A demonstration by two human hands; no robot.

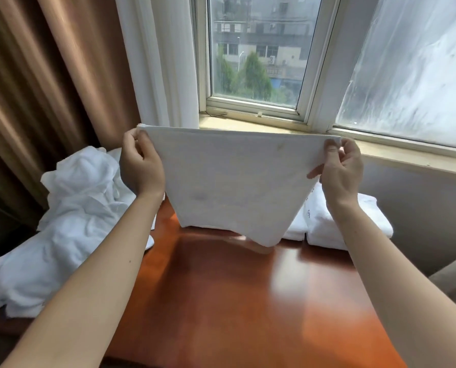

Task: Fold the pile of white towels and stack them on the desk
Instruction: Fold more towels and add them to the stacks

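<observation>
Towel (pixel 235 181) held up above the reddish wooden surface (pixel 248 301), stretched flat in front of the window (pixel 256 49), top edge level and lower corner hanging just over the wood. Left grip (pixel 142 166) pinching the upper left corner between thumb and fingers, right grip (pixel 341 168) pinching the upper right corner the same way, forearms bare. Crumpled pile of white towels (pixel 70 221) heaped at the left edge of the surface, folded towels (pixel 343 221) stacked at its far right, partly hidden behind the held towel and the right wrist.
</observation>
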